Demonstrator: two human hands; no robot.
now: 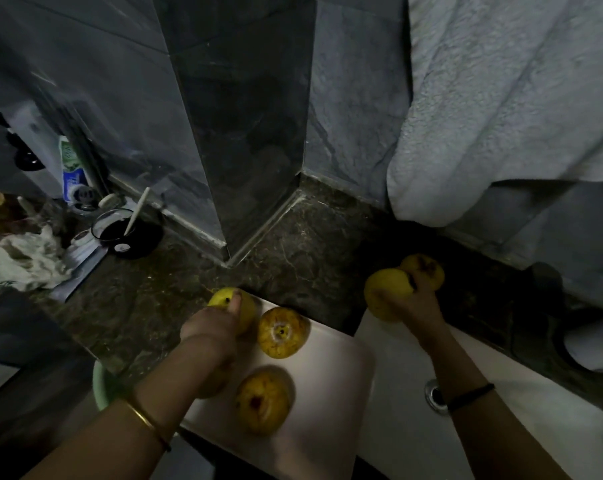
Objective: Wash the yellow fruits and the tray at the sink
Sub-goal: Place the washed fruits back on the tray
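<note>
Head view suggests the washing has barely begun. The left hand (210, 337) curls round a yellow fruit (232, 306) at the far corner of the tray (328, 393), thumb on top. The right hand (416, 308) grips a second fruit (385, 297) over the far rim of the sink (397, 445). A third fruit (426, 268) touches it from behind — whether that one is held too or rests on the counter (293, 258), I cannot tell. A fourth fruit (282, 332) and a fifth fruit (263, 403) lie on the tray, which sits just beside the sink on its left. No running water shows, so rinsing every fruit and the tray seems left to do. No tap is in view, the sink is cut off at the lower edge, and the dim light hides whether anything is wet.
</note>
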